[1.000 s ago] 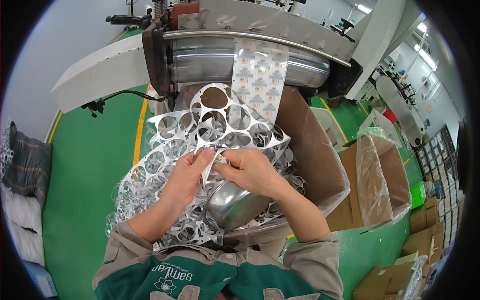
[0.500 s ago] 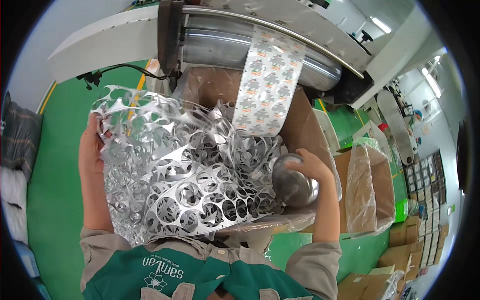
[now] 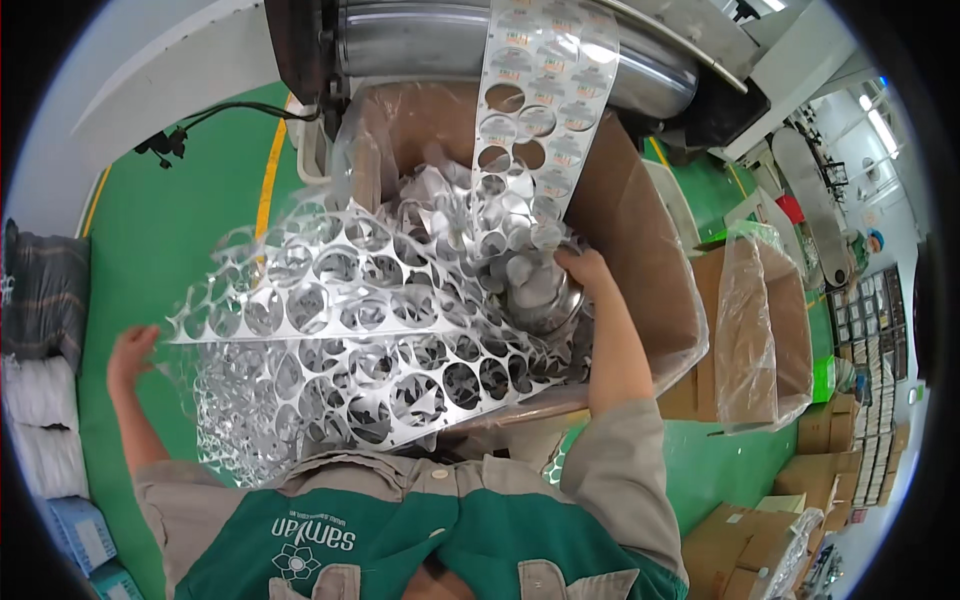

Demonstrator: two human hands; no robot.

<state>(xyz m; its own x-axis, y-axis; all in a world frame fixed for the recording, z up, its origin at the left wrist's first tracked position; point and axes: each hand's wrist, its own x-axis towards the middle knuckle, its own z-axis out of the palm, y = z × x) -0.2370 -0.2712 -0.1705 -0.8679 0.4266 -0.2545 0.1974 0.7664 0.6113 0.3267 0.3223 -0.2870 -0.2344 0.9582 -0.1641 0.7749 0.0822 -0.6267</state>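
1. I have the left hand (image 3: pixel 133 352) out just past the left end of the punched foil web (image 3: pixel 385 331), fingers curled; I cannot tell whether they pinch any of it, so I should check that hold before pulling
2. The web spreads between the hands, blurred at its left end; I judge that a gentle, even pull suits it, since the thin bridges between holes could tear
3. Right of it sits the metal bowl (image 3: pixel 550 320), just below the lower part of the printed strip (image 3: pixel 552 82), with pale discs (image 3: pixel 527 285) gathered in it; I want its mouth facing up
4. The right hand (image 3: pixel 590 272) grips the bowl's right rim; I should hold it steady so nothing tips
5. Farther right, the brown carton (image 3: pixel 650 250) stands near that wrist; I should leave clearance
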